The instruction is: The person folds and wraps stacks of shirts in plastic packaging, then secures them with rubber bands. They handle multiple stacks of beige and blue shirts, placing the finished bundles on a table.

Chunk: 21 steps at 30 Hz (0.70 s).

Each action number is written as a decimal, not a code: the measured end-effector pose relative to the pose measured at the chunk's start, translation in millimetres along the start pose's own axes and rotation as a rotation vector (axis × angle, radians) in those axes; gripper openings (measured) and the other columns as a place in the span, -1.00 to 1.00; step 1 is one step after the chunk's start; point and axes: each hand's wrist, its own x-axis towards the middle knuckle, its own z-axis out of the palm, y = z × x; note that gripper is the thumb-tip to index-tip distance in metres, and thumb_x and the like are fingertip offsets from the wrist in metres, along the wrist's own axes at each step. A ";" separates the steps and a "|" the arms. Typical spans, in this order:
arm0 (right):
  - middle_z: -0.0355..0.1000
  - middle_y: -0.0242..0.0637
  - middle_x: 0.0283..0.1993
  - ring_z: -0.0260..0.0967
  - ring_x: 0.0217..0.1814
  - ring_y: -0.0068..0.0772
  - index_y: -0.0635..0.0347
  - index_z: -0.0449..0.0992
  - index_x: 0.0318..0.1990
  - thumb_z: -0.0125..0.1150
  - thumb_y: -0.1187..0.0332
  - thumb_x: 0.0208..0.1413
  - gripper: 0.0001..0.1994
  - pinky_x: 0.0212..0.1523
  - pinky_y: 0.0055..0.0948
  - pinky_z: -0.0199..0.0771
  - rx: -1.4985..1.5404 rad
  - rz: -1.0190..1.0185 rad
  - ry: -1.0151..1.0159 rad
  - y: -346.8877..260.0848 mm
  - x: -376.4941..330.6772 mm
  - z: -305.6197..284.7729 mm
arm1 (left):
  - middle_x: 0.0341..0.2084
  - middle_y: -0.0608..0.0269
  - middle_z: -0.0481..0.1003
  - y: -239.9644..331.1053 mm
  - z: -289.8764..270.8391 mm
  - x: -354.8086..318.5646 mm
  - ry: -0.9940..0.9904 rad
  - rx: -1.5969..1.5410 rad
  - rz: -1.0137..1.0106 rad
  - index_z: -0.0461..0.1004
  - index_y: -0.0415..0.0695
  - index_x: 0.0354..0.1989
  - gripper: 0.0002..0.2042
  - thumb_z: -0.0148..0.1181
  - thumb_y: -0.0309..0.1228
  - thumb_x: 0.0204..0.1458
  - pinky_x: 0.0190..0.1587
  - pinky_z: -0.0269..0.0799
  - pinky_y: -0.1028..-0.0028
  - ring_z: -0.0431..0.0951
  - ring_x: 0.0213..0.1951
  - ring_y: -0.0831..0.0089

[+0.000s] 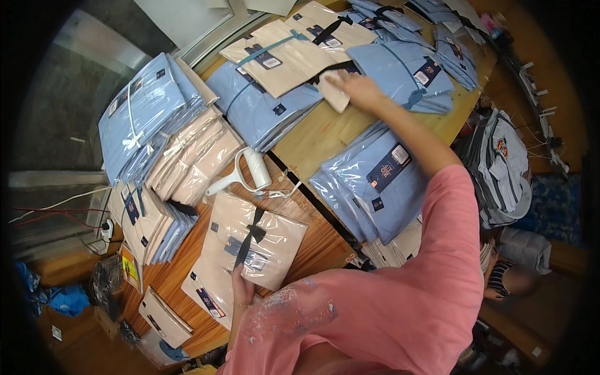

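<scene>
My right hand (359, 87) reaches far across the wooden table (325, 134) and grips a small folded beige cloth (334, 92) beside stacks of bagged blue shirts (409, 72). My left hand (242, 289) rests on the near edge of a bagged beige shirt with a dark bow (253, 240), which lies on top of another beige packet (206, 294). My pink sleeve and shoulder fill the lower right.
A white lint roller (247, 172) lies mid-table. Bagged blue shirts (375, 181) sit under my right arm, and more blue and beige stacks (169, 134) line the left. Beige packets (281, 53) lie at the far end. Grey garments (503, 165) hang off the right edge.
</scene>
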 end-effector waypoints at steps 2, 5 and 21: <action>0.43 -0.09 -0.08 0.45 -0.20 -0.07 -0.14 0.36 0.10 0.02 0.44 -0.05 -0.53 -0.20 -0.21 0.45 0.226 0.053 0.149 18.6 10.9 -27.6 | -0.03 0.07 0.38 1.1 -0.7 0.1 0.029 -0.008 -0.017 0.24 -0.35 0.05 -0.61 -0.06 -0.40 0.06 0.12 0.22 0.31 0.37 0.02 0.26; 0.49 -0.11 -0.28 0.46 -0.23 -0.13 -0.08 0.50 -0.05 0.01 0.44 -0.12 -0.60 -0.22 -0.25 0.43 0.367 0.110 0.209 29.2 19.5 -114.2 | -0.04 0.08 0.38 4.1 6.8 1.4 0.020 0.007 -0.008 0.25 -0.35 0.04 -0.61 -0.05 -0.40 0.05 0.12 0.21 0.31 0.36 0.02 0.26; 0.47 -0.06 -0.17 0.44 -0.12 -0.12 0.14 0.45 -0.05 0.15 0.14 -0.02 -0.60 -0.13 -0.21 0.42 0.544 0.147 0.070 -80.1 10.7 -86.3 | 0.16 0.10 0.19 -4.0 3.5 17.0 0.041 0.397 0.092 -0.04 -0.15 0.28 -0.30 0.06 -0.08 0.05 0.13 0.23 0.26 0.28 0.10 0.20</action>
